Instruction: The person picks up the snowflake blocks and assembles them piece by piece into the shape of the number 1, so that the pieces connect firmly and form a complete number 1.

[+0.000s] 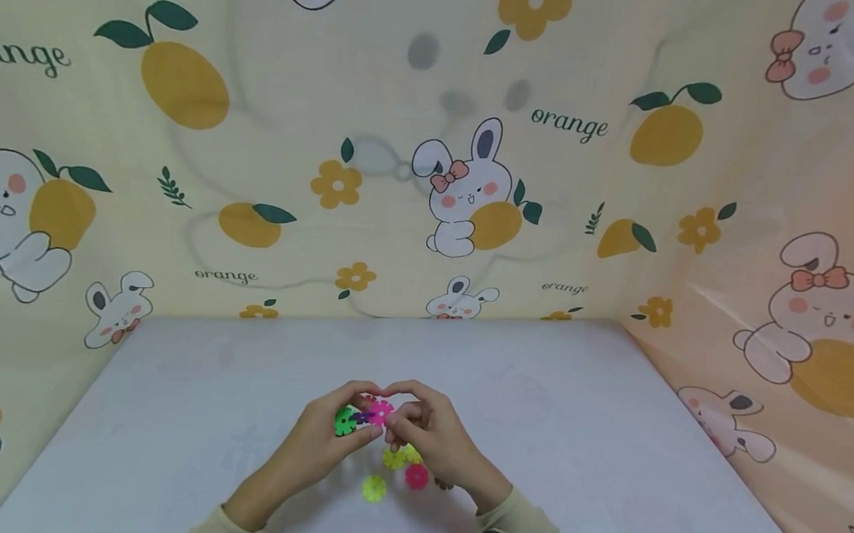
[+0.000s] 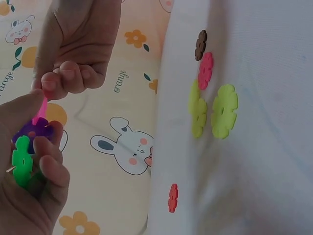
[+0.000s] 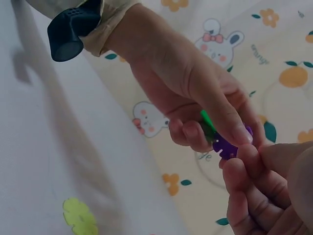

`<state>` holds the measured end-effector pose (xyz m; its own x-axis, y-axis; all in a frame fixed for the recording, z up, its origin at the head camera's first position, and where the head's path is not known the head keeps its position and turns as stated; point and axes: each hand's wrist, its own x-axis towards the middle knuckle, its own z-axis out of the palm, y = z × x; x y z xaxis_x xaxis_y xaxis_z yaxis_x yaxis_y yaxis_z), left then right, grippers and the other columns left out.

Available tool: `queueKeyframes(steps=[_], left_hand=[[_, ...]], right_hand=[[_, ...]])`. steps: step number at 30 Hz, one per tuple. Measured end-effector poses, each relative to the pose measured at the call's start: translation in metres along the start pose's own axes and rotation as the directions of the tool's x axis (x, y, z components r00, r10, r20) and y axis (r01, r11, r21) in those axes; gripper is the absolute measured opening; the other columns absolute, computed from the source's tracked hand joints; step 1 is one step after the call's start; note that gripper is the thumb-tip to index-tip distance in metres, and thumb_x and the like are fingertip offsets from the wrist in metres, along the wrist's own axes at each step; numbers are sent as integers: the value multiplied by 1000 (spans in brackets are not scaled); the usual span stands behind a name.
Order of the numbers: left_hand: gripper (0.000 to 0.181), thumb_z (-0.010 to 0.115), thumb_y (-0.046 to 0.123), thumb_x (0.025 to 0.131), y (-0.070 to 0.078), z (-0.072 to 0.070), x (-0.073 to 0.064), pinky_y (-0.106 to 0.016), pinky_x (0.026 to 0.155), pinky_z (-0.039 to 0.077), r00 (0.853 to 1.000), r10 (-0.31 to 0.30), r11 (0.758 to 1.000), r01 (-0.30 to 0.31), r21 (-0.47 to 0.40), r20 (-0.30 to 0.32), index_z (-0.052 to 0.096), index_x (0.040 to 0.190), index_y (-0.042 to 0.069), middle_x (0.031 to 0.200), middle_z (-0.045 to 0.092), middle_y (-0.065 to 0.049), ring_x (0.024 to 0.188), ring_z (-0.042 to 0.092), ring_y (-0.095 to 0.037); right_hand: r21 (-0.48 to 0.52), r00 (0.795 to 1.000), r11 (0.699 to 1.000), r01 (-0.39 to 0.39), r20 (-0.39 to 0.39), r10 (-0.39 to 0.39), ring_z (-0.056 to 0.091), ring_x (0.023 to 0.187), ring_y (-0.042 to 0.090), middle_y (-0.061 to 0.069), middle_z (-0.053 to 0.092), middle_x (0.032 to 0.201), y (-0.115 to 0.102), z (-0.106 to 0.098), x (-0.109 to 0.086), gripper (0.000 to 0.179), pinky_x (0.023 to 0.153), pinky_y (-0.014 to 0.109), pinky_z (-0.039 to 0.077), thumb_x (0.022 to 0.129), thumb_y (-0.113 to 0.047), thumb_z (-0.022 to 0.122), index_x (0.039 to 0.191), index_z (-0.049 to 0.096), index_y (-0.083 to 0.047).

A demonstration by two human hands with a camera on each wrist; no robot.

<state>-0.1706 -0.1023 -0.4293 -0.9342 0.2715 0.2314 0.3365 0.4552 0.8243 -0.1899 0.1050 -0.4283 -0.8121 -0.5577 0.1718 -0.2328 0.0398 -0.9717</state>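
My left hand holds a small chain of notched plastic snowflake discs. It joins a green disc, a purple disc and a pink disc. In the left wrist view the green one lies against the curled fingers, the purple just above it. My right hand meets the left at the pink disc and pinches its edge between thumb and fingers. Fingertips of both hands come together there, covering part of the pink disc. In the right wrist view the purple disc shows between the two hands.
Loose discs lie on the white table below the hands: a yellow disc, two overlapping yellow discs, a pinkish-red disc and a brown disc. A red disc sits apart. Printed cloth walls the table's back and sides.
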Motion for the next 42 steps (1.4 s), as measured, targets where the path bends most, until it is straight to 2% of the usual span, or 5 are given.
queueKeyframes(steps=[14, 19, 29, 33, 42], left_hand=[[30, 80, 25, 88, 5, -9, 2, -21, 87, 54, 1000, -27, 1000, 27, 1, 15, 70, 115, 18, 105, 73, 4, 96, 65, -13], [31, 81, 21, 87, 4, -18, 3, -19, 81, 55, 997, -72, 997, 71, -22, -29, 69, 115, 17, 105, 73, 0, 93, 64, -14], [32, 80, 25, 88, 1, -29, 4, -18, 80, 55, 995, -75, 997, 73, -41, -69, 68, 117, 18, 107, 74, -1, 96, 66, -12], [31, 79, 24, 89, 0, -31, 4, -20, 82, 55, 995, -72, 997, 69, -45, -70, 69, 118, 17, 108, 74, -1, 96, 66, -13], [36, 77, 20, 90, 0, -32, 4, -29, 92, 57, 993, -91, 996, 89, -30, -72, 70, 125, 15, 122, 72, -5, 109, 66, -18]], right_hand=[[-174, 999, 984, -35, -41, 28, 65, 74, 13, 29, 68, 95, -4, -20, 1, 31, 78, 31, 58, 104, -17, 56, 133, 57, -6], [-200, 995, 976, -81, -71, 68, 65, 77, 15, 31, 67, 101, 7, -30, 3, 30, 82, 38, 58, 104, -18, 56, 131, 59, -6], [-229, 998, 971, -63, -30, 57, 67, 84, 31, 32, 67, 106, 37, -29, 13, 32, 82, 29, 58, 103, -16, 57, 130, 60, 1], [-292, 992, 948, -126, -51, 116, 66, 93, 35, 26, 68, 113, 42, -25, 22, 33, 83, 35, 57, 104, -16, 57, 132, 60, 1], [-436, 948, 842, -317, -116, 296, 57, 98, 17, 3, 66, 110, 62, -12, 51, 31, 84, 34, 53, 98, -22, 67, 129, 68, -17]])
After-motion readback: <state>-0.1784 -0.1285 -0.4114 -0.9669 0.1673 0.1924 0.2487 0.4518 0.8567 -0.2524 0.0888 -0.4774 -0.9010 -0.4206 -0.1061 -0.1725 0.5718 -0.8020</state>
